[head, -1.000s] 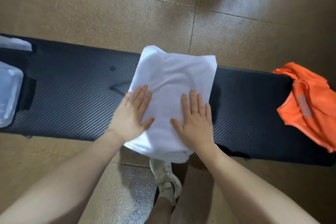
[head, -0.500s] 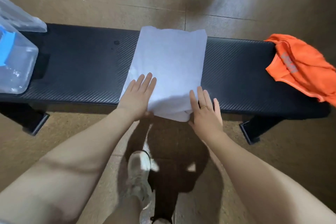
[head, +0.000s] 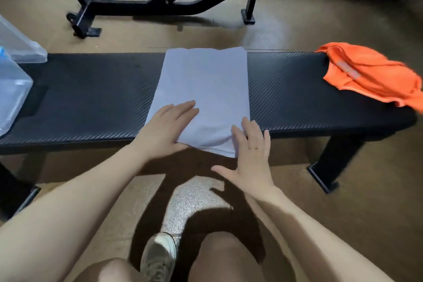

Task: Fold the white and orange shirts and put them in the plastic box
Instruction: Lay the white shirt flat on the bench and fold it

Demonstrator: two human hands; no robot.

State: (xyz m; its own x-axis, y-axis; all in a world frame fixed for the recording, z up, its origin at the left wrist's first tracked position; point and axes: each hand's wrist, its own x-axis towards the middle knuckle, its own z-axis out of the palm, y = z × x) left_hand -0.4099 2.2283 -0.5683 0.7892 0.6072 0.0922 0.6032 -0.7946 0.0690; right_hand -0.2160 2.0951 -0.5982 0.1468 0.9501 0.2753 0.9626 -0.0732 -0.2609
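The white shirt (head: 206,84) lies folded into a long rectangle across the middle of the black bench (head: 91,98), its near end hanging a little over the front edge. My left hand (head: 166,127) rests flat on the shirt's near left corner, fingers together. My right hand (head: 250,151) is at the near right corner, fingers spread, its fingertips on the cloth and the palm off the bench edge. The orange shirt (head: 370,73) lies crumpled on the bench's right end. The clear plastic box (head: 11,91) stands at the bench's left end, partly out of frame.
A clear lid or sheet (head: 20,46) lies behind the box. A black exercise machine frame (head: 164,2) stands on the floor beyond the bench. My knees and one shoe (head: 158,258) are below, close to the bench's front. The bench leg (head: 329,165) stands at the right.
Both hands slid toward me along the white shirt to its near end. The view tilted up, showing more floor and the machine behind the bench.
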